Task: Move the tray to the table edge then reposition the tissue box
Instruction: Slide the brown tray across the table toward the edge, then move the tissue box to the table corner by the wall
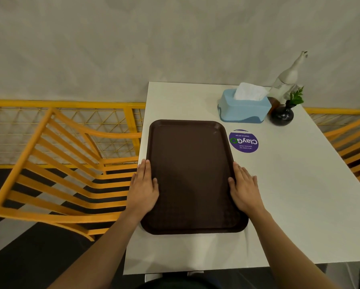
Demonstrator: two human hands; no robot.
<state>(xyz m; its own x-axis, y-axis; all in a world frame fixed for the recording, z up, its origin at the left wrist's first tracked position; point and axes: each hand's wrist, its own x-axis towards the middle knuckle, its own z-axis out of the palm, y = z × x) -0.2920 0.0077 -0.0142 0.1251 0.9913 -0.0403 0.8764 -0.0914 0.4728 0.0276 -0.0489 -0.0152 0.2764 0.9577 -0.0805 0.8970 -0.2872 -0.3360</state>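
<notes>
A dark brown empty tray [192, 176] lies on the white table [289, 205], close along the table's left edge. My left hand [143, 187] rests on the tray's left rim, thumb over the rim and fingers along the outside. My right hand [244, 187] holds the right rim the same way. A light blue tissue box [243, 110] with a white tissue sticking out stands at the far side of the table, just beyond the tray's far right corner.
A round purple sticker [244, 141] lies right of the tray. A small black vase with green leaves [283, 114] and a white bottle [288, 79] stand beside the tissue box near the wall. Orange chairs stand left [56, 163] and right [352, 147] of the table.
</notes>
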